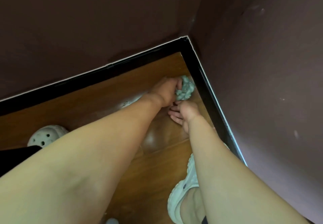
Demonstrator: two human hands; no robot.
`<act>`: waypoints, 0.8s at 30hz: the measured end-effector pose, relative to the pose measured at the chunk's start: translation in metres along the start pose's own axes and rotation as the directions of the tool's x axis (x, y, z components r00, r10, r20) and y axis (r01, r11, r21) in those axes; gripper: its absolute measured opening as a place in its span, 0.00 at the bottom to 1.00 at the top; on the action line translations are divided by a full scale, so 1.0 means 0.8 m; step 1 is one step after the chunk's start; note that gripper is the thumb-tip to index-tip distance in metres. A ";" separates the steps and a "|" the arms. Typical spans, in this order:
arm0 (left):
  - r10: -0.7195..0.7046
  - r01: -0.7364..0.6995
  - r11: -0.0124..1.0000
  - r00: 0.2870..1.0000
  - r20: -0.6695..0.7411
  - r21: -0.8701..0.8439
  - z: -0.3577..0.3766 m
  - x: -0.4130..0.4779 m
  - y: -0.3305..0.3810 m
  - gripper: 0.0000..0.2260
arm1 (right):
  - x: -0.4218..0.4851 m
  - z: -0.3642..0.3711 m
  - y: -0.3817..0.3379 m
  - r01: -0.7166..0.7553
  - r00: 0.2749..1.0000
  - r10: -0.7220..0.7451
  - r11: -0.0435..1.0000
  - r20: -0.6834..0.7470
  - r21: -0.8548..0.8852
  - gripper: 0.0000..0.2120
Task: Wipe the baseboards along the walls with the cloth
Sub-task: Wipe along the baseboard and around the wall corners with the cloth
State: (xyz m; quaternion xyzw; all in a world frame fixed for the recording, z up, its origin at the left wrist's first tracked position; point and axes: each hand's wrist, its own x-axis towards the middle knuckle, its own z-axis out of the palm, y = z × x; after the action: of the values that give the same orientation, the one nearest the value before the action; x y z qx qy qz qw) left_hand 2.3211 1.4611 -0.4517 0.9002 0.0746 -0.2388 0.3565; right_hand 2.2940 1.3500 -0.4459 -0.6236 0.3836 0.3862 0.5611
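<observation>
so, cloth (186,88): pale green, bunched, centre of the frame, low beside the right-hand black baseboard (206,92), near the corner.
left hand (167,91): grip curled round the cloth.
right hand (183,113): grip wide, fingers spread, just below the cloth.
in the way: both forearms cover much of the wooden floor (153,171).
around: white clog (45,136) at left; second clog (185,187) on a foot, lower right.

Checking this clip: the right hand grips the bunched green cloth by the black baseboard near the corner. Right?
No. In the head view the left hand grips the cloth; the right hand is open beside it, holding nothing. The rest stands: bunched, green, by the black baseboard near the corner.
</observation>
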 end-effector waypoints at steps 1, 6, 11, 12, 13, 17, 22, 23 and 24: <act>-0.033 0.031 0.998 0.999 -0.026 -0.046 0.000 -0.008 -0.007 0.12 | -0.002 0.002 0.005 -0.001 1.000 0.001 1.000 -0.012 -0.004 0.18; -0.207 0.158 0.923 0.973 -0.104 -0.351 0.005 -0.051 -0.043 0.12 | -0.014 0.022 0.016 0.040 0.997 -0.043 0.998 -0.060 -0.038 0.16; -0.431 0.225 0.745 0.881 -0.196 -0.628 0.004 -0.084 -0.049 0.07 | -0.033 0.050 0.046 0.103 0.994 -0.105 0.994 -0.044 -0.041 0.13; -0.471 0.227 0.705 0.858 -0.204 -0.672 0.004 -0.089 -0.047 0.07 | -0.037 0.052 0.054 0.110 0.993 -0.111 0.993 -0.039 -0.043 0.13; -0.502 0.223 0.660 0.841 -0.200 -0.717 0.006 -0.096 -0.047 0.08 | -0.041 0.054 0.063 0.111 0.993 -0.113 0.992 -0.027 -0.056 0.14; -0.563 0.199 0.536 0.808 -0.172 -0.820 0.010 -0.125 -0.048 0.15 | -0.054 0.049 0.090 0.130 0.991 -0.132 0.982 -0.008 -0.134 0.19; -0.525 0.214 0.579 0.836 -0.158 -0.787 0.012 -0.168 -0.038 0.15 | -0.081 0.038 0.100 0.198 0.980 -0.197 0.980 0.017 -0.031 0.20; -0.529 0.226 0.575 0.836 -0.146 -0.787 0.009 -0.183 -0.031 0.16 | -0.091 0.039 0.102 0.218 0.976 -0.218 0.976 0.024 -0.004 0.19; -0.530 0.225 0.574 0.835 -0.147 -0.787 0.008 -0.193 -0.025 0.17 | -0.100 0.041 0.103 0.228 0.973 -0.229 0.973 0.033 0.024 0.18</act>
State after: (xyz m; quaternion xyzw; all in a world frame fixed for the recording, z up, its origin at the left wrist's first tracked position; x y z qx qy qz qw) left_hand 2.1777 1.4769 -0.3929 0.6639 0.4247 -0.0858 0.6095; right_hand 2.1849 1.3798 -0.4086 -0.6512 0.3031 0.3261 0.6146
